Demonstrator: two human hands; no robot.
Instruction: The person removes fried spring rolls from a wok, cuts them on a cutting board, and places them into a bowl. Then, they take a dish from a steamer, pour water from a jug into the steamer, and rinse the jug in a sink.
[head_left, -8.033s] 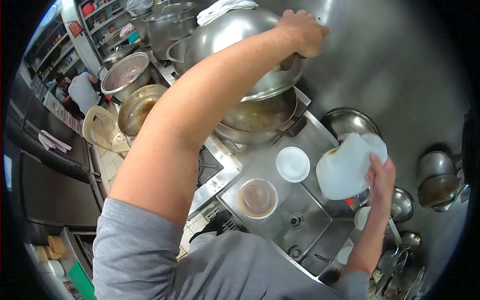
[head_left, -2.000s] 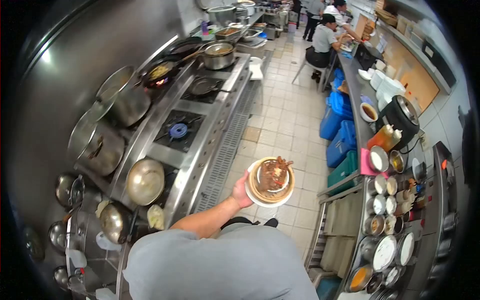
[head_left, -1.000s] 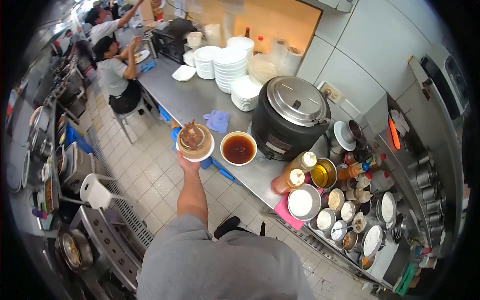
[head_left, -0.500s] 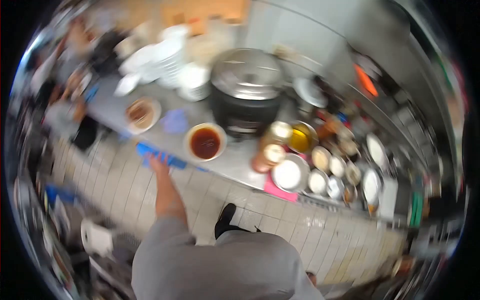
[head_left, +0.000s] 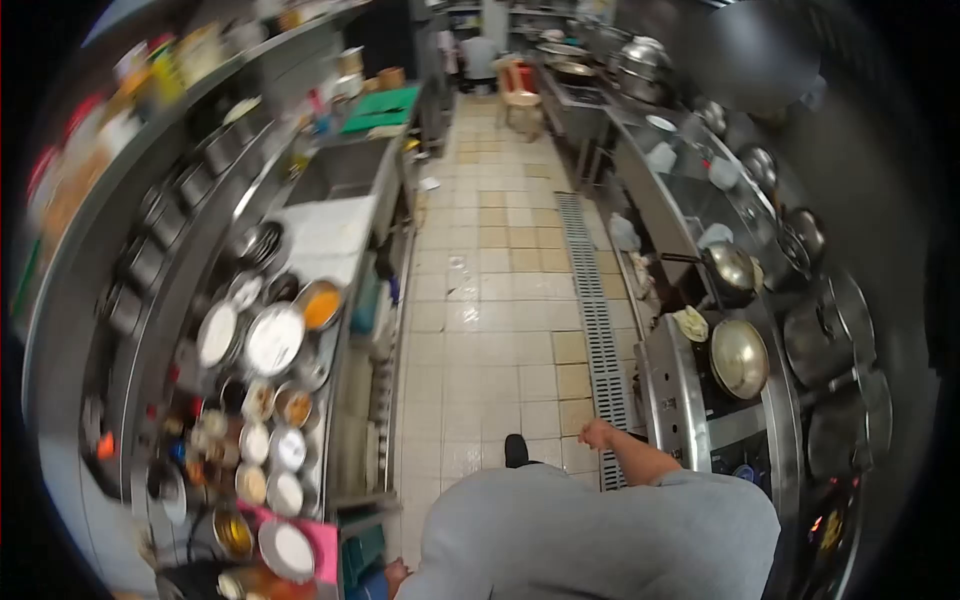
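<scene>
My right hand [head_left: 598,434] hangs over the tiled floor [head_left: 490,320], beside the long drain grate [head_left: 590,290]. Its fingers are loosely curled and nothing shows in them. At the bottom edge my left hand [head_left: 397,574] is partly hidden by my grey shirt, its fingers bent. Something blue [head_left: 374,586] lies against this hand; I cannot make out its kind. Nearest to it on the left counter are a bowl of white contents [head_left: 287,550] on a pink cloth [head_left: 325,545] and a pot of yellow liquid [head_left: 233,534].
Several containers, among them an orange-filled bowl [head_left: 318,304], crowd the left counter. Farther along are a sink [head_left: 340,170] and a green board [head_left: 382,108]. Pans [head_left: 739,360] sit on the stoves at right. A chair [head_left: 518,98] and a person [head_left: 479,56] are at the aisle's far end.
My view has swung from facing the counter to looking down the aisle, with the containers now at left. My left hand has dropped to the bottom edge; my right hand has come into view.
</scene>
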